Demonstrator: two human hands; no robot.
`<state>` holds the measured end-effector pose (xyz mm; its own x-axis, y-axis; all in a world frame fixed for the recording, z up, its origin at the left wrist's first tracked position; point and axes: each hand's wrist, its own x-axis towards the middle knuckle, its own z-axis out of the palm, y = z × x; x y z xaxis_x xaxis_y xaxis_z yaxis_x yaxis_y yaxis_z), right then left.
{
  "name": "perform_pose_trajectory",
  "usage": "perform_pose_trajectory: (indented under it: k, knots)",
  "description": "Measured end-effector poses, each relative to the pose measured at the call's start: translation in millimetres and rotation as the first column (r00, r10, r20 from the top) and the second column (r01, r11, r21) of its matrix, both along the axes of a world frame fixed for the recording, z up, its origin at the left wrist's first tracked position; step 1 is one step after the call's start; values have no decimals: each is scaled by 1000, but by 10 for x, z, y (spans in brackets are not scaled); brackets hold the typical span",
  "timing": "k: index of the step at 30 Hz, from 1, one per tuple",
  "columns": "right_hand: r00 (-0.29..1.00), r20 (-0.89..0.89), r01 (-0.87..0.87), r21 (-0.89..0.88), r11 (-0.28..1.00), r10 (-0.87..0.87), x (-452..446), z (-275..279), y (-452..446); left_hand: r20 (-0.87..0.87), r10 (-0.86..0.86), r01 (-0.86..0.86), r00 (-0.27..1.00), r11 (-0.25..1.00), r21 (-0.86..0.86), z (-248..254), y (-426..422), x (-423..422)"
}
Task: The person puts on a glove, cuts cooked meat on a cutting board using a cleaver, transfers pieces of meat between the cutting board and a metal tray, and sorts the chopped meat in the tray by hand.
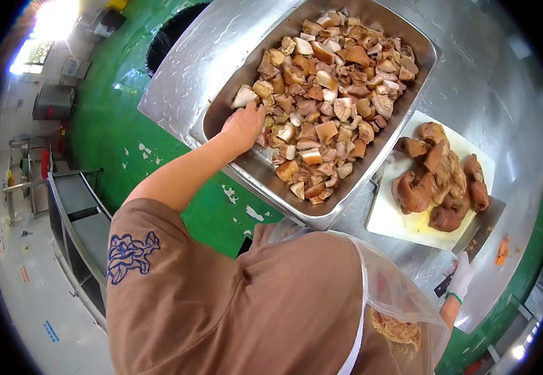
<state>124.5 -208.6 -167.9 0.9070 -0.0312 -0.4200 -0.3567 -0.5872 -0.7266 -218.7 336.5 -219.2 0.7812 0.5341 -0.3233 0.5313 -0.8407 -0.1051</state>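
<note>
Beneath the fingers of the bare left hand [244,128], chopped meat pieces [324,106] fill a deep metal tray [271,184]; whether those curled fingers grip one, I cannot tell. Well to their right, the gloved right hand [461,278] closes its fingers around a cleaver [490,219], and a white cutting board [381,212] near them bears larger meat chunks [443,172].

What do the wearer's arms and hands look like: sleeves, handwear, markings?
Left arm: short brown fabric sleeve with a dark-blue outlined motif; forearm uncovered, no glove visible on the left hand. Right hand: white close-fitting glove, narrow green band at the wrist. Right sleeve is hidden.
</note>
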Motion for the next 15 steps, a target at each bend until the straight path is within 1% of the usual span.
perform_pose_trajectory:
  k: [2, 5, 8, 9, 11, 12, 13, 15]
  knots:
    - [999, 15, 33, 13, 999, -33, -6, -40, -5, 55, 55, -52, 997, 997, -62, 18, -5, 5]
    - [999, -19, 38, -38, 999, -39, 112, -178, -198, 105, 147, -129, 984, 978, -162, -5, -31, 86]
    - [1000, 5, -22, -18, 1000, 22, -70, 52, 50, 127, 211, -180, 969, 960, -216, -78, -55, 167]
    - [1000, 7, -14, -18, 1000, 15, -112, 85, 102, 135, 226, -192, 965, 955, -226, -101, -58, 185]
    - [1000, 14, -3, -15, 1000, 3, -154, 131, 134, 208, 349, -228, 914, 864, -448, -157, 81, 136]
    - [1000, 8, -4, 22, 1000, 4, -151, 135, 96, 229, 412, -232, 882, 802, -551, -109, 112, 86]
    - [1000, 0, -4, 63, 998, 4, -145, 124, 65, 207, 559, -285, 803, 666, -690, -55, 120, 37]
    - [1000, -9, 31, 132, 991, -30, -160, 96, 53, 196, 763, -280, 616, 445, -851, 138, 97, -48]
